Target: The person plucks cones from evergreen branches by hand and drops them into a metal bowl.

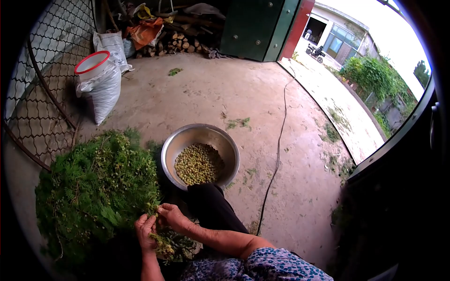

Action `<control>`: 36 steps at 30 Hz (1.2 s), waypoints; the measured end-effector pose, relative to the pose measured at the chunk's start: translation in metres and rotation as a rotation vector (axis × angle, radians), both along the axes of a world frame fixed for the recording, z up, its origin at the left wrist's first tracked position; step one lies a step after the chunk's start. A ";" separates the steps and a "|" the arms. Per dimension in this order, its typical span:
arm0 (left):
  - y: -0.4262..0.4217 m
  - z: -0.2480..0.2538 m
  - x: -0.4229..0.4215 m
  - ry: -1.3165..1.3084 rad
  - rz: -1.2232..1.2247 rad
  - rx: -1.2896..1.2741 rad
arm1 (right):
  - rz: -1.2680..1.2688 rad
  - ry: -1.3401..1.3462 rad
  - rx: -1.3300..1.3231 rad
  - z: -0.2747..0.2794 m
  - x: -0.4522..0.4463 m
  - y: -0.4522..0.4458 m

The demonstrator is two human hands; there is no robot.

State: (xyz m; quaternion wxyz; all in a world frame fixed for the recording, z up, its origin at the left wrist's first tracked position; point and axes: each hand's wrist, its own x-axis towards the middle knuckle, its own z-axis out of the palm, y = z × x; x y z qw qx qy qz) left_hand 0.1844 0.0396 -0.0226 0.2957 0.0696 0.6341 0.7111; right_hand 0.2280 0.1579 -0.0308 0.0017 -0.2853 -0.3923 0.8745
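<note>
A heap of feathery green conifer branches lies at left. At its edge, the left hand clamps a yellow-green sprig; the right hand pinches the sprig's upper end. Apparent step: picking. Next move likely requires release over the round silver metal basin.

Apparently no readable text
</note>
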 end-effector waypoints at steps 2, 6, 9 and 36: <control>0.000 -0.003 0.000 0.012 0.009 0.019 | 0.062 0.077 -0.204 -0.013 0.001 0.007; -0.011 -0.016 -0.012 -0.148 -0.078 0.170 | 0.331 0.259 -0.430 -0.024 0.003 0.025; -0.016 -0.025 -0.017 -0.186 -0.129 0.231 | 0.342 0.263 -0.439 -0.024 0.003 0.024; 0.004 -0.017 -0.003 0.076 0.157 0.140 | 0.182 0.334 0.077 -0.006 0.000 0.007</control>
